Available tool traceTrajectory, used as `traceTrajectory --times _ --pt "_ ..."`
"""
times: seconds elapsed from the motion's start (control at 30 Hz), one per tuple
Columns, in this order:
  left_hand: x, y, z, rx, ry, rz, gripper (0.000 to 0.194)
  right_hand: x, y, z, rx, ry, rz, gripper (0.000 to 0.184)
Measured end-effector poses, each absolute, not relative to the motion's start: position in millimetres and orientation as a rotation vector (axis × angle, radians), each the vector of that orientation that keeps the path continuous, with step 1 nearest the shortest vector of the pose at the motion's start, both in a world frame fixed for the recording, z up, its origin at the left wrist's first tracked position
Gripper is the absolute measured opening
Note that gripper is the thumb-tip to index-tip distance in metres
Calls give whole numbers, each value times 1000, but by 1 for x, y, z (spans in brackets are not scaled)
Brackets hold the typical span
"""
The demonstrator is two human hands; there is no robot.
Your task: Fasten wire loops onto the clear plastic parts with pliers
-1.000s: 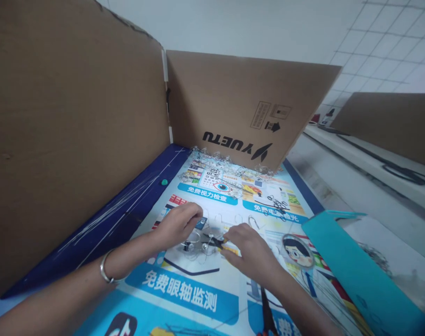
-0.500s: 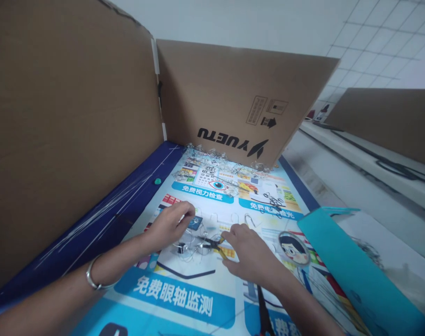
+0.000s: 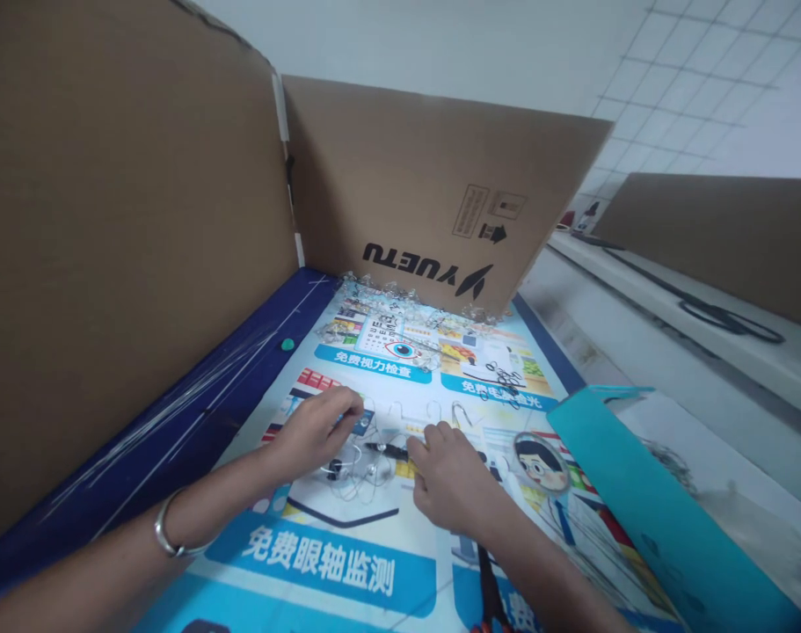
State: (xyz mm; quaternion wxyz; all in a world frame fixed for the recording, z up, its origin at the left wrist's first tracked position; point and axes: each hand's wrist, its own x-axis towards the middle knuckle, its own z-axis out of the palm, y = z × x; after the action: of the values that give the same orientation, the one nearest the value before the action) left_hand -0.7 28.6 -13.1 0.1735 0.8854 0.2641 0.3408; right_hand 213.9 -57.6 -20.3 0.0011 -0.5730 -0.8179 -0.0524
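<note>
My left hand (image 3: 317,429) is closed in a pinch on thin silvery wire (image 3: 357,459). The wire forms a loose tangle of loops below and right of my fingertips; a small dark bead-like bit shows in it. Pliers (image 3: 392,451) with dark jaws are gripped in my right hand (image 3: 449,475), their jaws pointing left into the wire loops. My palm hides most of the yellowish handles. Whether the jaws touch the wire, I cannot tell. Bent wire hooks (image 3: 462,413) lie just beyond my right hand. Scissors (image 3: 491,593) lie under my right forearm.
Several clear wire pieces (image 3: 400,303) line the far end, by an upright cardboard panel (image 3: 440,176). Another cardboard panel (image 3: 129,220) walls the left. Straight wires (image 3: 176,413) and a green cap-like item (image 3: 287,345) lie left. A turquoise box (image 3: 637,475) stands right.
The plier handles, spread apart before, are now squeezed together as my right hand has closed round them. My left hand keeps its pinch. The whole view has shifted slightly.
</note>
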Motion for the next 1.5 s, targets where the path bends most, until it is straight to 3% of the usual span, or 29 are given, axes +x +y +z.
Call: traceTrajectory --times 0.4,0.7,0.9,1.2,1.5 --pt "0 28 -19 2494 712 931 16 204 -58 -36 -1901 -2406 -75 16" --pt "0 32 -23 2516 602 1019 19 218 -64 -10 -1956 -2405 148 18" --pt "0 32 -22 2565 566 1042 19 227 -64 3 -1660 -2373 -66 28" --pt "1 28 -18 2586 451 1064 20 218 -64 1 -1554 -2415 -349 21" --pt "0 29 -21 2526 371 1059 20 222 -63 0 -1483 -2444 -402 21"
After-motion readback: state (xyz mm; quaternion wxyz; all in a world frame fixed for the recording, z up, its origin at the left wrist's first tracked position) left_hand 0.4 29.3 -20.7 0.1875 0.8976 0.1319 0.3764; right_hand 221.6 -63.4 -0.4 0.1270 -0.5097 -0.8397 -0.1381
